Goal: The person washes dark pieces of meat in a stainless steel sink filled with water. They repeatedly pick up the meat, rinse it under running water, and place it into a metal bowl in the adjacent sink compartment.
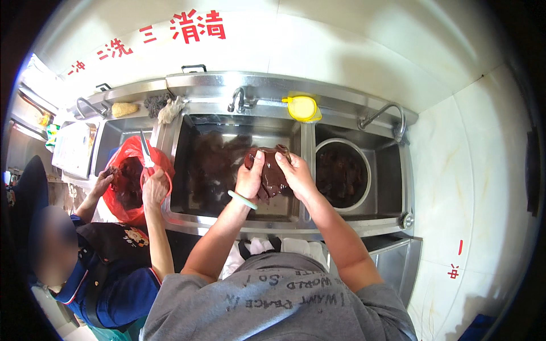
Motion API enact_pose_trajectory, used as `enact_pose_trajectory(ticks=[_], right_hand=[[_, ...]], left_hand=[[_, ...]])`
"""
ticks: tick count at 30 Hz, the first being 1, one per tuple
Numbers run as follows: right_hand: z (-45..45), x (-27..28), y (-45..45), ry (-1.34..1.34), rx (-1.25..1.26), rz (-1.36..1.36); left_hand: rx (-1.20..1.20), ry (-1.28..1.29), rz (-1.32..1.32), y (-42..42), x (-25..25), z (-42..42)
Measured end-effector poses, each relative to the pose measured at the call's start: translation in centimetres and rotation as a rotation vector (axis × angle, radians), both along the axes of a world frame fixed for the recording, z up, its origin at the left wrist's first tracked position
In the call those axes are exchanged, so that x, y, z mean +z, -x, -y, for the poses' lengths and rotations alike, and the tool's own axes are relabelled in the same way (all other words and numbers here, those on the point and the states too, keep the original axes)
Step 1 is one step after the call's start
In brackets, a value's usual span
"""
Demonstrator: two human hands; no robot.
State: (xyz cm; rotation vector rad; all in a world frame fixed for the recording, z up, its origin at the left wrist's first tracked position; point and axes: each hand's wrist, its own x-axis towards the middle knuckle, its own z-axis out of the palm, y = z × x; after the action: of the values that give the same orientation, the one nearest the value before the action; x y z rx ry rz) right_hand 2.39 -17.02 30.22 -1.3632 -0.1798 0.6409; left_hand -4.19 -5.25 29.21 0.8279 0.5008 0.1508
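My left hand (251,174) and my right hand (295,172) grip a dark red, glossy slab of raw meat, possibly liver (274,172), from both sides, thumbs on top. They hold it above the right part of the middle steel sink (294,213). Dark water and more dark pieces (217,157) lie in that sink, blurred below the surface. In the right sink stands a round metal pot (367,170) with similar dark pieces (341,172) in it. A pale green bangle (242,199) is around my left wrist.
At the left, a co-worker (115,273) holds red-handled scissors (146,151) over a red plastic bag (113,196) of dark meat. Faucets (240,100), a yellow scoop (302,107), a sponge (124,109) and scrubbing pads (170,110) line the sinks' back ledge.
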Motion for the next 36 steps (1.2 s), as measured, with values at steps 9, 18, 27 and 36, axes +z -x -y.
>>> enact_pose_trajectory(ticks=[9, 18, 27, 36], right_hand=[[1.5, 1.0, -2.2, -0.629, -0.238, -0.345], [2.4, -1.4, -1.8, -0.333, -0.113, -0.399], [-0.1, 0.0, -2.3, -0.377, -0.126, -0.294], [1.4, 0.8, -0.8, -0.292, -0.227, -0.188]], left_hand=[[-0.073, 0.417, 0.075, 0.6, 2.1, -0.7], [-0.09, 0.558, 0.31, 0.0, 1.3, -1.0], [-0.23, 0.684, 0.33, 0.8, 2.7, -0.5], [-0.075, 0.497, 0.441, 1.4, 1.1, -1.4]])
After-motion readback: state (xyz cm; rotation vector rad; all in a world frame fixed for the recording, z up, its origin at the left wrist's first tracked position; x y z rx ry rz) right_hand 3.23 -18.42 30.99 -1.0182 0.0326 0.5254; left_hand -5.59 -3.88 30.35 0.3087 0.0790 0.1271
